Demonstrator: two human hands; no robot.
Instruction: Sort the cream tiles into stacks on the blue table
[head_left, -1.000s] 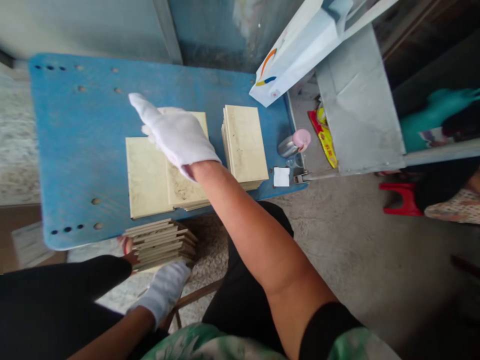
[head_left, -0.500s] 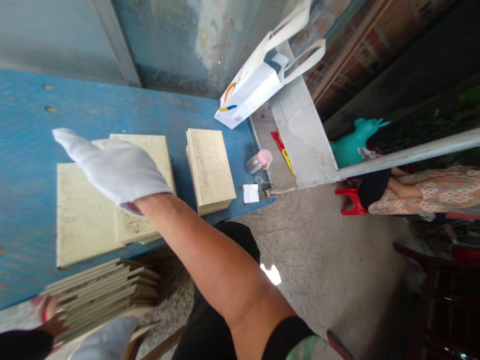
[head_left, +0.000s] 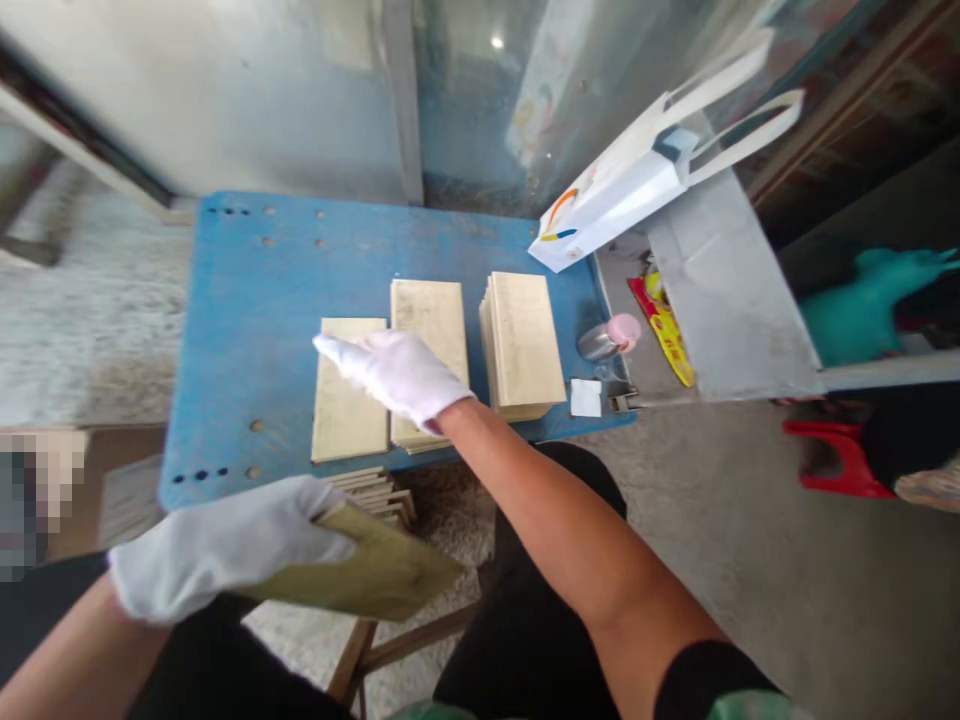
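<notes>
My left hand (head_left: 225, 540), in a white glove, grips a thin pale-yellow board (head_left: 375, 565) by its left end. The board is tilted, in front of the table's near edge. My right hand (head_left: 397, 375), also gloved, lies above the middle stack of boards (head_left: 431, 300) with its fingers stretched left over a low pale board (head_left: 349, 420); whether it touches them I cannot tell. To its right stands a taller stack of boards (head_left: 529, 335). Below the table edge, more boards (head_left: 371, 490) lie piled, partly hidden by my left hand and its board.
The blue table (head_left: 247, 290) bears a pink-lidded metal cup (head_left: 600, 340), a white folded paper (head_left: 586, 397) and a white bag (head_left: 611, 210) at its right end. Beyond are a grey metal tray (head_left: 742, 310) and a red stool (head_left: 836, 460). A wooden stool frame (head_left: 409, 640) stands below.
My view has swung left. My left hand, blurred low in the picture before, now shows clearly with a board in it. My right hand still stretches over the boards.
</notes>
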